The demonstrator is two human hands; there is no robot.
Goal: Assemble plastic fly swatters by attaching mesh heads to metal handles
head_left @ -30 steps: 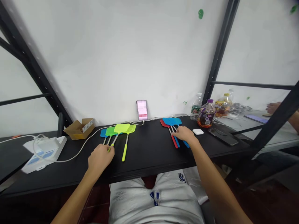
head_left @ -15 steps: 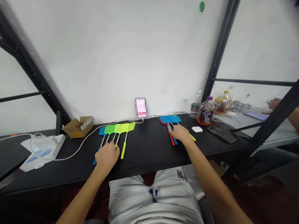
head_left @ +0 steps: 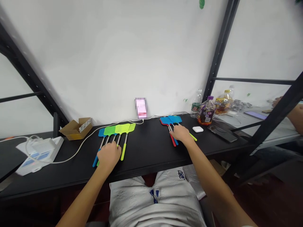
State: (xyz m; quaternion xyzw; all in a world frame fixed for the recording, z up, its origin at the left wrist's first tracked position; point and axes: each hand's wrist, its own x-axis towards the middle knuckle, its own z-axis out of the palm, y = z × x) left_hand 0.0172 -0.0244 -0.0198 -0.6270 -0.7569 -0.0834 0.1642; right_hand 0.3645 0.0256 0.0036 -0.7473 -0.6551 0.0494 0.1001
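On the black table lies a row of overlapping fly swatters at left: a blue one (head_left: 101, 132), a green one (head_left: 109, 130) and yellow-green ones (head_left: 121, 128). My left hand (head_left: 109, 156) is closed over handles in the middle of this row, its fingertips partly hidden. A yellow-green handle (head_left: 123, 152) lies free just right of it. Farther right, blue fly swatters (head_left: 167, 120) overlap a red one, whose handle (head_left: 173, 140) sticks out below. My right hand (head_left: 181, 133) is curled over the shafts there, and a yellow-green handle end (head_left: 193, 137) shows beyond it.
A phone (head_left: 141, 108) leans on the wall with a white cable. At left are an open cardboard box (head_left: 75, 128) and a white power strip (head_left: 44, 154). At right stand bottles (head_left: 207, 111), a white earbud case (head_left: 198, 129) and a dark phone (head_left: 222, 133). Black posts frame the table.
The view has shifted slightly. My left hand has slid a little right over the handles, and a green handle end now shows beside the blue one. My right hand stays on its swatters.
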